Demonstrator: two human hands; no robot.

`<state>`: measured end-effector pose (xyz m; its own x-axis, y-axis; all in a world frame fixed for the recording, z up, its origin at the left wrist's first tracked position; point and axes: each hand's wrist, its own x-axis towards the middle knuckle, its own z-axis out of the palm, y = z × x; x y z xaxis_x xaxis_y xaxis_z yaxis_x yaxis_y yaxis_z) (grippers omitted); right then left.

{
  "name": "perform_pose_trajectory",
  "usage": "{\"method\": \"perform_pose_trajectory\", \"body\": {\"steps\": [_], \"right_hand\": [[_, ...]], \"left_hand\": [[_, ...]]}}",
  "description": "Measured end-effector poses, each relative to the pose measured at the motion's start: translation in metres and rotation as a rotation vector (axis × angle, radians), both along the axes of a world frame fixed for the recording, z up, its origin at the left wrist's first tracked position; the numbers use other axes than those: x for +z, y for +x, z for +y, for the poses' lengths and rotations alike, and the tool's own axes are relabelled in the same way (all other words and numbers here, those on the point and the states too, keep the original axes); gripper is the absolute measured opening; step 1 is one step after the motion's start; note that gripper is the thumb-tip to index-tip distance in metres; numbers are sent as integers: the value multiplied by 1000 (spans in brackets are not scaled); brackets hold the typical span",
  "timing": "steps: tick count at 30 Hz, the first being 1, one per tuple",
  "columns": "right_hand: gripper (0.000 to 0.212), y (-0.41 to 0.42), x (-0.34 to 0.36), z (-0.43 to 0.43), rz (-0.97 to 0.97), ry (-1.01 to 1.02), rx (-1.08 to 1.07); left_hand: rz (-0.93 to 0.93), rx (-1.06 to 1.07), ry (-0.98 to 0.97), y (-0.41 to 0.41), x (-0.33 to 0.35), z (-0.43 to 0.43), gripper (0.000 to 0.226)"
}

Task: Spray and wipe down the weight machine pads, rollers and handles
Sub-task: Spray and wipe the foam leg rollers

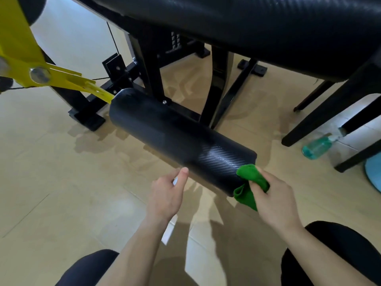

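A long black roller pad (pixel 165 133) with a carbon-weave cover runs from centre left down toward me, fixed to a yellow lever arm (pixel 68 79). My right hand (pixel 274 199) grips a bunched green cloth (pixel 250 186) against the roller's near end. My left hand (pixel 167 195) is below the roller's near side, thumb tip touching its lower edge, fingers curled under; whether it holds anything is hidden. A big black bench pad (pixel 247 27) spans the top. A teal spray bottle (pixel 318 146) lies on the floor at right.
Black steel frame legs (pixel 153 79) stand behind the roller on a beige tiled floor (pixel 51 172). Dark slanted legs (pixel 338 112) cross the right side near the bottle. A light blue round object (pixel 374 172) sits at the right edge. My knees (pixel 90 271) fill the bottom corners.
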<state>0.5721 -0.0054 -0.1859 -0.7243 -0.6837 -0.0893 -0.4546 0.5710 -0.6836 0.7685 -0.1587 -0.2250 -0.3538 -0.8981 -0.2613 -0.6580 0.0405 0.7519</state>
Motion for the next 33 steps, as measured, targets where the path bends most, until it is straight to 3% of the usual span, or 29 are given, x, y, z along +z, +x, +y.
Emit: {"method": "perform_pose_trajectory", "body": {"steps": [2, 7, 11, 14, 17, 20, 22, 24, 27, 29, 33], "right_hand": [[39, 3, -2, 1, 24, 23, 13], [39, 13, 0, 11, 55, 67, 137], [47, 13, -7, 19, 20, 79, 186], [41, 7, -4, 23, -25, 76, 211], [23, 1, 9, 26, -15, 33, 117], [24, -5, 24, 29, -27, -89, 2], [32, -9, 30, 24, 55, -170, 25], [46, -13, 24, 9, 269, -194, 141], [69, -4, -1, -17, 556, 40, 323], [70, 9, -16, -21, 625, 187, 386], [58, 26, -31, -5, 746, 131, 478]], "left_hand": [[156, 86, 79, -1, 5, 2, 77], [414, 80, 293, -17, 20, 16, 76], [451, 18, 386, -33, 29, 27, 76], [426, -45, 435, -46, 35, 33, 76], [420, -53, 450, -57, 42, 39, 71], [453, 11, 436, -66, 48, 39, 71], [474, 47, 432, -72, 52, 35, 74], [493, 85, 422, -77, 56, 27, 73], [500, 123, 405, -76, 61, 16, 67], [484, 129, 388, -69, 62, 9, 66], [440, 144, 358, -50, 53, 4, 67]]}}
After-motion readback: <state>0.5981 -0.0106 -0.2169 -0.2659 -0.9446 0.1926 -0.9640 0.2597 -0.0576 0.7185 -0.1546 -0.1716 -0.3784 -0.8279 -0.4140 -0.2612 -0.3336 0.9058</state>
